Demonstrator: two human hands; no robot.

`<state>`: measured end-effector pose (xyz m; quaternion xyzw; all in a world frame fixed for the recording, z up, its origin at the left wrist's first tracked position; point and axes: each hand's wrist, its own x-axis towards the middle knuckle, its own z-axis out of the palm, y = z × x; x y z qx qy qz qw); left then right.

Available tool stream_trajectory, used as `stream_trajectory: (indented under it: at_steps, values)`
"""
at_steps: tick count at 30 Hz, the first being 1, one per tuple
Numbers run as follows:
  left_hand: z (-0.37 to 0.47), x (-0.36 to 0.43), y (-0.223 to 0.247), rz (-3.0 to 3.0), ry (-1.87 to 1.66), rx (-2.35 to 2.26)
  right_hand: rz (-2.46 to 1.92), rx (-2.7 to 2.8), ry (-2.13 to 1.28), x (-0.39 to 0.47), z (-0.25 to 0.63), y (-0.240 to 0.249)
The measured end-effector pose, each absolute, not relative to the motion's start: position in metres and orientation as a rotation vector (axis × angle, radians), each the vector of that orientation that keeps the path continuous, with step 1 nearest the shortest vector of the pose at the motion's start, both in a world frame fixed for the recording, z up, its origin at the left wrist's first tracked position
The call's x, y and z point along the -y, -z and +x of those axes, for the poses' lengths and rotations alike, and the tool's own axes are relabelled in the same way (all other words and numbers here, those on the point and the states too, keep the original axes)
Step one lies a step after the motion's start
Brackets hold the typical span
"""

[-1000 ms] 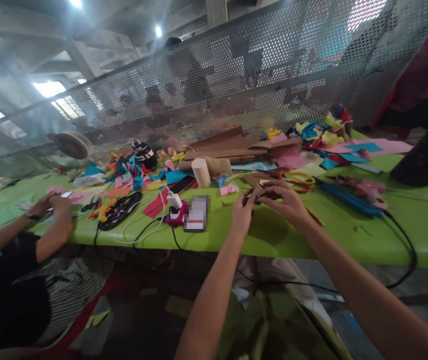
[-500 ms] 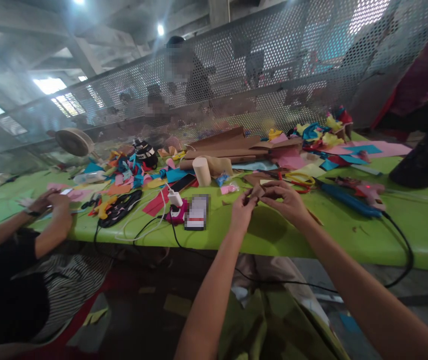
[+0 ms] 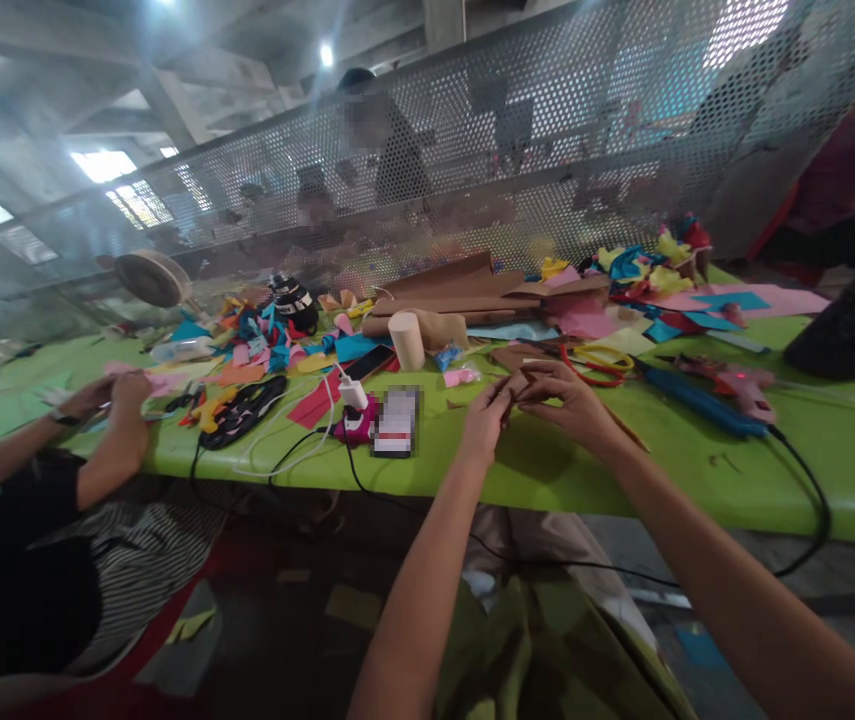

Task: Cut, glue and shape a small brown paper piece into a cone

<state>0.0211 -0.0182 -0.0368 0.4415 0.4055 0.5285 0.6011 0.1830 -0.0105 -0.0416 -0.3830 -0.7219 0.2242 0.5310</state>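
A small piece of brown paper (image 3: 518, 384) is pinched between my two hands, just above the green table. My left hand (image 3: 485, 418) has its fingertips closed on the piece from the left. From the right, my right hand (image 3: 571, 402) presses thumb and fingertips together at its edge, the fingers bent. Most of the piece is hidden by the fingers. Close beyond my right hand lie yellow-and-red-handled scissors (image 3: 601, 364). Left of my hands rests a phone (image 3: 395, 422) with a lit screen.
The green table (image 3: 704, 490) carries a glue gun (image 3: 746, 388), a blue soldering-iron-like tool (image 3: 701, 400), a magenta plug adapter (image 3: 356, 425), a cream cylinder (image 3: 406, 340) and brown sheets (image 3: 464, 290). Cables hang over the front edge. A co-worker's hands (image 3: 127, 392) are at the left.
The view has shifted slightly. My hands stay together on the brown paper, with only small finger movements. The co-worker's hands at the left have drawn closer together.
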Motion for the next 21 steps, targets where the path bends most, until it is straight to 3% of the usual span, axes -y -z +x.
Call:
stream_trajectory:
  at_steps: [21]
  values:
    - [0.0235, 0.0227, 0.0323, 0.938, -1.173, -0.914, -0.848, 1.768, -0.529, 0.0127, 0.1793, 0.0406]
